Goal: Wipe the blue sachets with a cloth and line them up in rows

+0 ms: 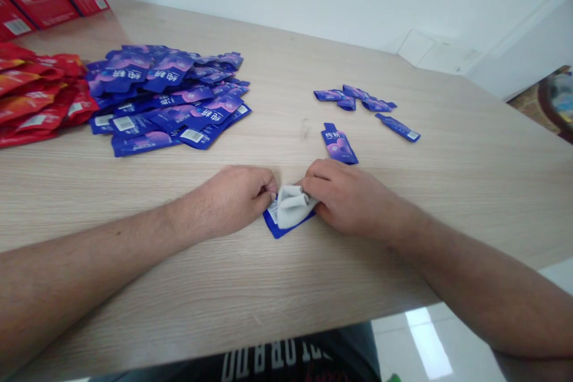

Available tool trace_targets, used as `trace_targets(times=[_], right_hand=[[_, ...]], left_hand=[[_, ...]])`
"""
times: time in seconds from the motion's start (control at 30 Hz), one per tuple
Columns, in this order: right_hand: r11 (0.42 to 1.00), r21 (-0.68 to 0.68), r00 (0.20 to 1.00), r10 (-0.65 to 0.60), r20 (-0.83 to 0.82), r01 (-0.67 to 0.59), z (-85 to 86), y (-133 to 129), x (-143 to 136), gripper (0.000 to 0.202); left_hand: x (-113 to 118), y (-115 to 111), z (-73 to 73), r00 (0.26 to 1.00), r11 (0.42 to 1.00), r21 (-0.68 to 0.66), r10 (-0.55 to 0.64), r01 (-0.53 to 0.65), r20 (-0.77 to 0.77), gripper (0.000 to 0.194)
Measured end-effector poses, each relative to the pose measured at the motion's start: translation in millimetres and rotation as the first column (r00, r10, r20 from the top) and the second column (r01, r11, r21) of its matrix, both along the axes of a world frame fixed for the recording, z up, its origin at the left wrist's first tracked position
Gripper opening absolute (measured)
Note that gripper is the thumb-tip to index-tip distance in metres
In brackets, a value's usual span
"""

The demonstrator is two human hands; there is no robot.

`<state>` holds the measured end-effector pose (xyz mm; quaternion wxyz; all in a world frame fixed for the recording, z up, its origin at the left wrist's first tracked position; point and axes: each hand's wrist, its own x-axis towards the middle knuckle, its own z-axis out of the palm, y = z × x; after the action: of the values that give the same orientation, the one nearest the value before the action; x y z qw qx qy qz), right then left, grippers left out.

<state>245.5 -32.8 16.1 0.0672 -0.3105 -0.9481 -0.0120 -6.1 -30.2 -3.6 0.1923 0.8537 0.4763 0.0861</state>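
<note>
Forearms [111, 262] [474, 274] w/ blue pkt [277, 231] btwn hands [235, 200] [351, 197]

Bare forearms angle in from either side of the frame, the left forearm [89, 271] from the lower left, the right forearm [470, 268] from the lower right. The hands nearly meet at center: the left hand [235, 200], back upward, curls its fingers with thumb drawn against the index finger; the right hand [353, 194] points left, knuckles bent, fingers closed in a grip.
</note>
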Motion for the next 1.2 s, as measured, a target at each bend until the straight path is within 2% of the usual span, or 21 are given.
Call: trace_targets(times=[0.07, 0.2, 0.37, 0.53, 0.7, 0.87, 0.9, 1.03, 1.07, 1.2], right_hand=[[0.999, -0.031, 1.000, 0.025, -0.003, -0.025, 1.0, -3.2, -2.7, 0.019], [0.999, -0.014, 0.998, -0.050, 0.032, 0.050, 3.5, -5.5, -3.7, 0.016], [0.997, -0.042, 0.997, 0.069, -0.031, -0.071, 1.5, -11.0, -10.6, 0.020], [0.999, 0.004, 0.999, -0.032, -0.037, 0.032, -1.1, -13.8, -17.5, 0.016], [0.989, 0.009, 0.989, 0.147, -0.017, -0.147, -0.3, -19.8, -24.1, 0.023], [1.000, -0.003, 0.999, -0.029, -0.032, 0.029, -1.1, -17.1, -21.0, 0.018], [1.000, 0.005, 0.999, -0.019, -0.036, 0.019, -1.2, -17.8, -21.9, 0.019], [0.987, -0.007, 0.987, 0.162, -0.015, -0.162, -1.0, -19.1, -23.9, 0.022], [0.987, -0.016, 0.987, 0.160, -0.016, -0.161, -1.2, -17.5, -22.4, 0.020], [1.000, -0.019, 0.999, -0.009, -0.052, 0.008, -3.4, -9.5, -14.5, 0.018]], left_hand=[[0.1, 0.2, 0.1, 1.000, 1.000, -0.005, 0.002, -0.002, -0.004, 0.017], [0.4, -0.1, 0.5, 1.000, 1.000, 0.002, -0.010, 0.010, -0.002, 0.019], [0.5, -0.4, 0.5, 1.000, 1.000, 0.000, 0.004, -0.004, -0.003, 0.019], [-0.3, -0.5, 1.6, 1.000, 1.000, -0.008, -0.001, 0.001, 0.007, 0.018], [-1.5, 0.1, 0.3, 1.000, 1.000, -0.005, -0.013, 0.013, 0.018, 0.020], [-1.6, -0.5, -0.5, 0.999, 1.000, 0.004, -0.008, 0.008, 0.033, 0.019], [-1.7, -0.7, 0.1, 0.999, 1.000, -0.007, -0.011, 0.011, 0.035, 0.019], [-1.6, -1.2, 3.8, 0.999, 0.999, -0.036, -0.014, 0.016, 0.052, 0.020], [-1.4, -1.3, 4.4, 0.999, 0.999, -0.033, -0.013, 0.015, 0.052, 0.020], [-1.1, -1.5, 3.6, 0.999, 1.000, -0.024, -0.013, 0.014, 0.045, 0.020]])
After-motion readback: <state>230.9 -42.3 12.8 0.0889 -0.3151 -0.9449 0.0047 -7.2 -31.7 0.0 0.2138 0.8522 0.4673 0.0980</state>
